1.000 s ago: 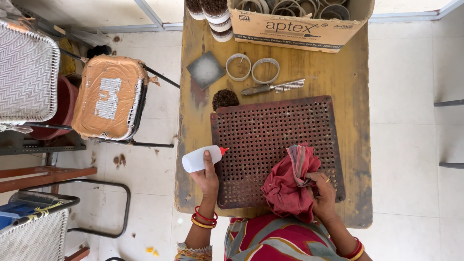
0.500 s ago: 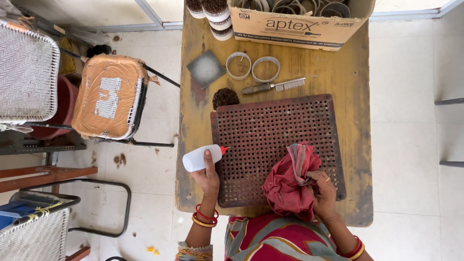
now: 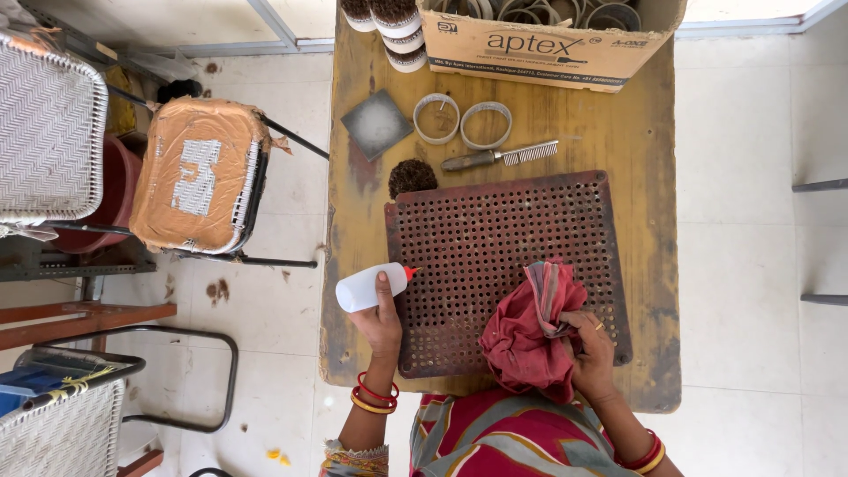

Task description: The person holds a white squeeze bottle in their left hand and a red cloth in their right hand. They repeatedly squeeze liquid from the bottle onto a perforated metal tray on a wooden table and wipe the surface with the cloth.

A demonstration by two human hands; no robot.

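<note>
Two hands at a perforated metal plate on a wooden worktop (image 3: 353,221).

The left hand (image 3: 382,322) has its fingers wrapped around a white squeeze bottle (image 3: 371,287), its red nozzle touching the plate's (image 3: 495,230) left edge. The right hand (image 3: 590,346) has its fingers clenched on a bunched red cloth (image 3: 528,331) lying on the plate. Beyond the fingers lie a comb (image 3: 499,156), two rings (image 3: 461,122) and a cardboard box (image 3: 548,44).

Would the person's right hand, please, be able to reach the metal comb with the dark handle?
Probably not freely: the right hand grips a red cloth, though nothing blocks the way across the perforated plate to the comb.
</note>
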